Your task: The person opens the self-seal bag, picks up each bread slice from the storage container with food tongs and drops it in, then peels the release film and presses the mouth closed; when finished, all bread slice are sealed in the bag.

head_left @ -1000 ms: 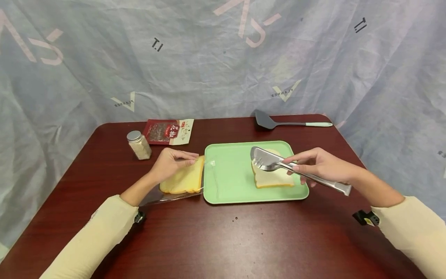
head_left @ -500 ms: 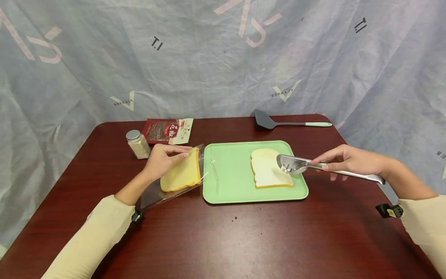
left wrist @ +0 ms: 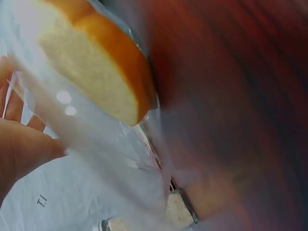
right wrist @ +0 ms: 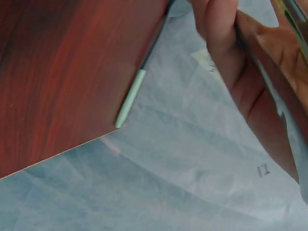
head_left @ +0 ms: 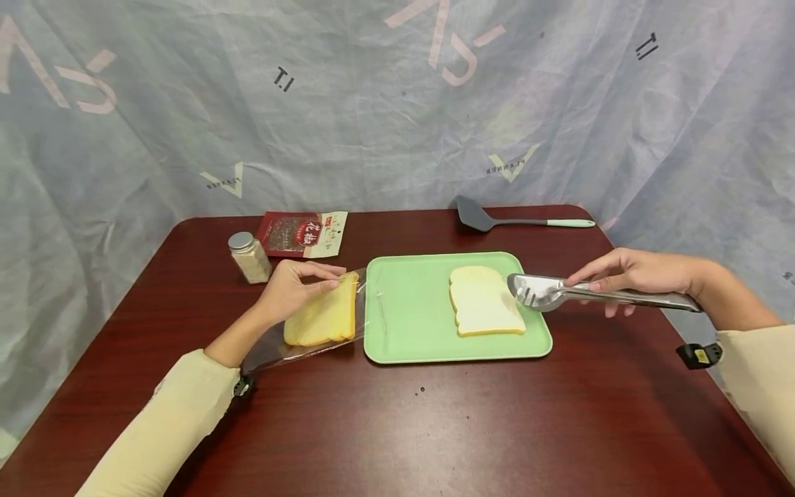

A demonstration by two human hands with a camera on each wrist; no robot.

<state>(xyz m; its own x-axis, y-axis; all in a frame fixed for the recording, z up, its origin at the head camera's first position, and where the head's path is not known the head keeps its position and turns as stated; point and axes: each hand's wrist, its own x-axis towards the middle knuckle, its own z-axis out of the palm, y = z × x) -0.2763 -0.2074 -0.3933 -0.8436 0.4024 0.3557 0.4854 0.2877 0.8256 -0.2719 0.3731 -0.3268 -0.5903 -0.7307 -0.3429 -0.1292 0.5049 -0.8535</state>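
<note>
My left hand (head_left: 292, 293) pinches the upper edge of a clear plastic bag (head_left: 279, 348), left of the tray. Inside the bag sits bread (head_left: 323, 317) with a yellowish face and orange crust, which also shows large in the left wrist view. My right hand (head_left: 646, 276) holds metal tongs (head_left: 540, 290), their head over the right edge of the green tray (head_left: 406, 304). Nothing is seen between the tong tips. A white slice of bread (head_left: 487, 304) lies flat on the tray's right half, just left of the tongs.
A glass shaker jar (head_left: 250, 259) with a grey lid stands at the back left. Beside it lies a red spice packet (head_left: 298, 233). A grey spatula (head_left: 478, 215) with a pale green handle lies along the back edge. A grey cloth hangs behind the table (head_left: 397, 428).
My right hand has drawn the tongs rightward, off the slice on the tray. The left hand lifted the bag slightly, tilting it, then lowered it a little.
</note>
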